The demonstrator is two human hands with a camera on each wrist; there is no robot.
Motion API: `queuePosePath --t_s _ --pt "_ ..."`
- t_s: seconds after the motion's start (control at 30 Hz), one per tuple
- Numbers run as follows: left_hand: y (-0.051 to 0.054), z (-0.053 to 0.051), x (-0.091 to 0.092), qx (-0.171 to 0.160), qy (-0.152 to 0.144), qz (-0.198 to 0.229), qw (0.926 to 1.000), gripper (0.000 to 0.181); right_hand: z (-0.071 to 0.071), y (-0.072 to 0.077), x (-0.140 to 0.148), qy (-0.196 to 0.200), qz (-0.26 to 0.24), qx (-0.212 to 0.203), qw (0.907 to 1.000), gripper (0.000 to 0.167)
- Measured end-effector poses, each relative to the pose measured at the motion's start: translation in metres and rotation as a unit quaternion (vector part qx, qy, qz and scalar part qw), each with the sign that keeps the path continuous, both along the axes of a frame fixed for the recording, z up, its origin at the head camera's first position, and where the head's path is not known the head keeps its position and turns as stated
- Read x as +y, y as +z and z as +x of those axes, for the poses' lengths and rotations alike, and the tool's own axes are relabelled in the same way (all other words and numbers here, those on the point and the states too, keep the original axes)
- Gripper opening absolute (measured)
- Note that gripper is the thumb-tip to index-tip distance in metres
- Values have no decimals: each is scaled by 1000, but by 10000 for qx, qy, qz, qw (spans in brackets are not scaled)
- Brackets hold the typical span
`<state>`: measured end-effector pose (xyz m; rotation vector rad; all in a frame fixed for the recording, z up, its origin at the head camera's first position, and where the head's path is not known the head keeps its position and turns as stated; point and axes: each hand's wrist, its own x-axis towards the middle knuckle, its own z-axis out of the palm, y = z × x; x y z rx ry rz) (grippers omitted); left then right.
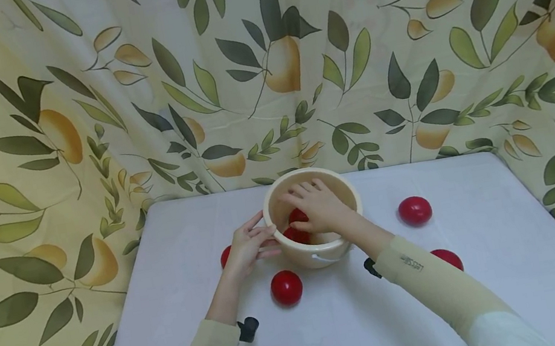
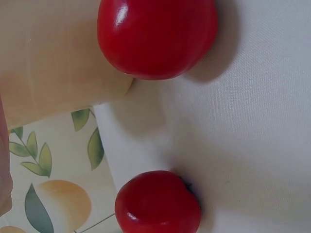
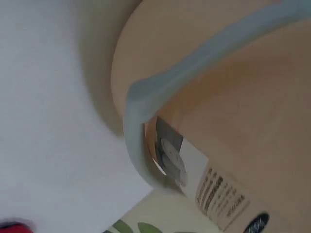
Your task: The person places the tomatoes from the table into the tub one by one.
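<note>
L hand [image 1: 251, 245] grips the left rim of the round cream plastic bucket [image 1: 305, 259]; R hand [image 1: 316, 206] is inside it, fingers apart over glossy round red tomatoes [image 1: 297, 237], prob. two. Can't tell if R pinches one or just touches. To do this well, IMO: L braces the rim vs. tipping, R wrist clears the near edge, & fruit gets a light hold b/c skin looks slick. Pale plastic handle [image 3: 194, 64] hangs at bucket's front; R sleeve [image 1: 421, 271] should avoid it.

Other toms: one in front of bucket [image 1: 287, 287], one left of it, part-hidden by L hand [image 1: 225, 257], two to its right [image 1: 415, 211].

Surface = white cloth-covered table [image 1: 182, 231], fine weave. Behind bucket hangs a cream curtain w/ green-leaf & orange-fruit print [image 1: 133, 99].
</note>
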<state>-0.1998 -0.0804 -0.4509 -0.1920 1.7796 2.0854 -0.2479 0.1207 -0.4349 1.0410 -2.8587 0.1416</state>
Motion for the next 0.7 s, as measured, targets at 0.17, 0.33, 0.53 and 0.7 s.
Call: queuePosePath --t_s 0.17,0.33,0.53,0.7 --pt "-1 0 0 -50 84 -125 9999 58 9 10 20 -599 -422 178 9972 61" --pt "-2 0 0 -38 87 -163 9998 58 23 16 49 -1364 -680 307 9878 63" --pt "-2 0 2 -53 80 -162 9998 58 44 17 92 -2262 -1048 225 9682 63" --pt "1 1 2 -114 170 -201 9996 58 65 8 123 -2789 -1053 118 9544 65"
